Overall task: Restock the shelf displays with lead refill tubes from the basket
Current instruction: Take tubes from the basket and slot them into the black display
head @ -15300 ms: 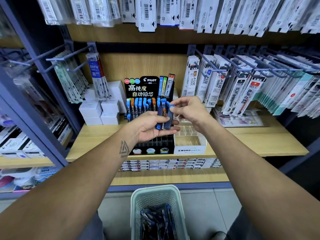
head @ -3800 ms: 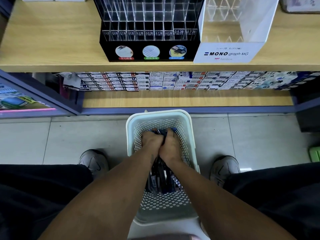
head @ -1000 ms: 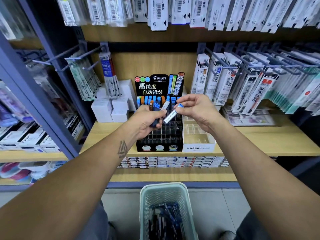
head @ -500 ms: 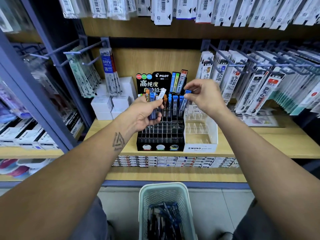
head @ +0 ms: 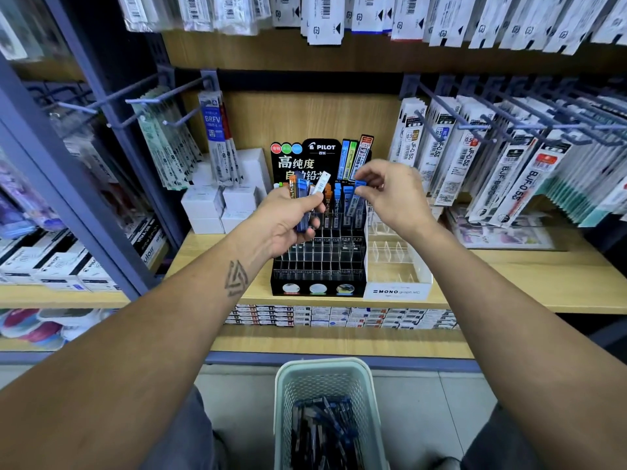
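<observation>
2 hands point(head: 288, 218), 1 basket point(head: 325, 368), 2 displays point(head: 319, 283).

The wooden shelf point(head: 529, 283) carries a black slotted lead display point(head: 319, 266) at its middle, with a few tubes standing in its back rows. Touching it at 3 o'clock stands a clear acrylic display point(head: 397, 266) with a white front label. At 10 o'clock from the black display sit stacked white boxes point(head: 220, 206). Far at 3 o'clock a flat printed packet point(head: 502, 234) lies on the wood. On the tiled floor point(head: 424, 401), at 6 o'clock, stands a pale green basket point(head: 281, 401) of tubes.
</observation>
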`<action>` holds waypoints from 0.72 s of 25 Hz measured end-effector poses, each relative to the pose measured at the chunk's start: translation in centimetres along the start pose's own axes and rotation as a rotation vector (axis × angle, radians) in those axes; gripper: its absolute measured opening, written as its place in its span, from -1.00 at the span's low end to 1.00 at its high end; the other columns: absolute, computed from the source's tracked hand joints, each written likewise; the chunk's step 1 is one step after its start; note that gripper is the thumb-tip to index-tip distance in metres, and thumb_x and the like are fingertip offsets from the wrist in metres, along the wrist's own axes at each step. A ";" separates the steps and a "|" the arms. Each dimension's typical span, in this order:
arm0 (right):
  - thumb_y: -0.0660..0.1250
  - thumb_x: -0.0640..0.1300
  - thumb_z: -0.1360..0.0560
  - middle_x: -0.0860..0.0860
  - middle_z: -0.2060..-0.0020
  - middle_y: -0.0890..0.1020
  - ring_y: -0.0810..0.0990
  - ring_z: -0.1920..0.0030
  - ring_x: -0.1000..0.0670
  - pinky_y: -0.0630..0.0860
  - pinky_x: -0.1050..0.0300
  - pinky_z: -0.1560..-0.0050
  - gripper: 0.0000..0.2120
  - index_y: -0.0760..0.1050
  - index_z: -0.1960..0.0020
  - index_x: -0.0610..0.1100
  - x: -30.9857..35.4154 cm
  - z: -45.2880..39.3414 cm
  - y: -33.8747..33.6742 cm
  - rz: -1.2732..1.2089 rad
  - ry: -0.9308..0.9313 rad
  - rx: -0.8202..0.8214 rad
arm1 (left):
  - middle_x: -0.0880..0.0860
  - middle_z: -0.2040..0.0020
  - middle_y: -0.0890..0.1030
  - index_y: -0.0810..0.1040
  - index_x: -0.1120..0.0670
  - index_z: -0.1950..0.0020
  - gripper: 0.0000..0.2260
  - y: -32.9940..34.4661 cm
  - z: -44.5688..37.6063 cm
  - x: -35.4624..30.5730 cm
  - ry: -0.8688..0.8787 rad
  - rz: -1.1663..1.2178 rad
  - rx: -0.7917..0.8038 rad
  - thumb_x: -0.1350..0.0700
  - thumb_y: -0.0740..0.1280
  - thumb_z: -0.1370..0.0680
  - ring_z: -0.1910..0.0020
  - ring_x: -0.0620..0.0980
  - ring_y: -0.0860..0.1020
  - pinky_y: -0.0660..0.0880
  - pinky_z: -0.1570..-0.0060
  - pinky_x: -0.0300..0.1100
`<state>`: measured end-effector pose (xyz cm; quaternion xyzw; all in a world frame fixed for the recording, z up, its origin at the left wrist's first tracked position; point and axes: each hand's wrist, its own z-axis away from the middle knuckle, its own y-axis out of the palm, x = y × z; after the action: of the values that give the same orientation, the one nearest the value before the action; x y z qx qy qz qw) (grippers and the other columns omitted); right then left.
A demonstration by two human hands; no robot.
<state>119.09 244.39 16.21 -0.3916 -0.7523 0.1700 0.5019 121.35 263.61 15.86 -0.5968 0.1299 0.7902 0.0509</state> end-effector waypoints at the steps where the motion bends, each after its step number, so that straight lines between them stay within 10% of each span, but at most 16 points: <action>1: 0.48 -0.27 -0.50 0.13 0.17 0.61 0.58 0.14 0.20 0.51 0.35 -0.01 -0.82 0.65 -0.06 -0.07 0.2 -0.2 0.2 -0.003 -0.019 -0.013 | 0.07 0.21 0.61 0.53 0.17 -0.17 -0.85 0.0 0.1 0.0 0.003 -0.004 0.001 0.18 0.37 -0.62 0.44 -0.06 0.46 0.37 0.53 -0.27; 9: 0.45 -0.25 -0.52 0.01 0.07 0.69 0.64 0.03 0.03 0.60 0.02 -0.16 -0.82 0.65 -0.12 -0.11 0.8 -0.2 1.3 0.040 -0.062 -0.079 | 0.08 0.21 0.61 0.54 0.16 -0.13 -0.89 -0.6 -0.1 -0.1 0.009 0.002 0.003 0.18 0.37 -0.62 0.42 -0.05 0.45 0.36 0.53 -0.28; 18: 0.46 -0.25 -0.52 0.09 0.14 0.62 0.60 0.09 0.08 0.59 0.16 -0.10 -0.84 0.65 -0.08 -0.09 1.0 -0.1 0.6 0.033 -0.053 -0.065 | 0.07 0.23 0.62 0.54 0.21 -0.23 -0.79 -1.2 0.1 -0.2 0.007 0.003 -0.005 0.18 0.37 -0.61 0.43 -0.05 0.47 0.37 0.53 -0.26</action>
<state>119.22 245.57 16.47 -0.4155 -0.7638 0.1644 0.4659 121.58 264.82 15.86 -0.5996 0.1291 0.7884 0.0476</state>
